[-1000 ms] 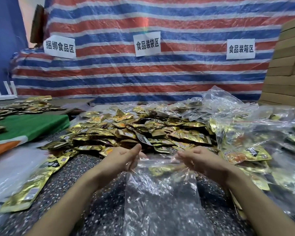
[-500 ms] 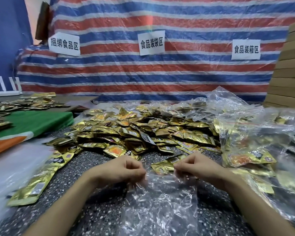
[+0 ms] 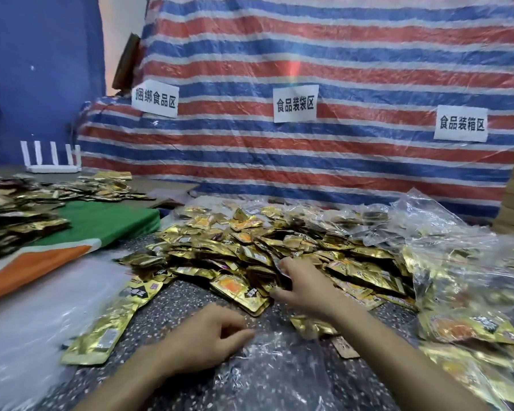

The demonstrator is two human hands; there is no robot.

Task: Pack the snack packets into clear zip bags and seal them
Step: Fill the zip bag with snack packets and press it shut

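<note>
Step in hand: filling. The clear zip bag lies flat at the near edge of the tabletop, mouth towards the heap. It looks empty (glare on the plastic, so not certain). The left hand has its fingers curled, pinching the bag's mouth at its left corner. The right hand is out past the mouth, fingers and thumb hooked into the near edge of the snack packets heaped mid-table. Cannot tell if it has one gripped. One loose packet sits just beside the mouth, under the right forearm. Cannot tell if it is inside or outside the bag.

Next move, my read: close on a few packets and drag them back. The left hand needs to hold the mouth open or they'll catch on the lip. Sealing comes after.

Right edge: filled bags, piled up, gold packets inside. Cannot tell if they are sealed. Left edge: pale plastic sheets, probably spare bags. Far left corner: a second heap beside a green cloth. Behind it all: a striped tarp.
</note>
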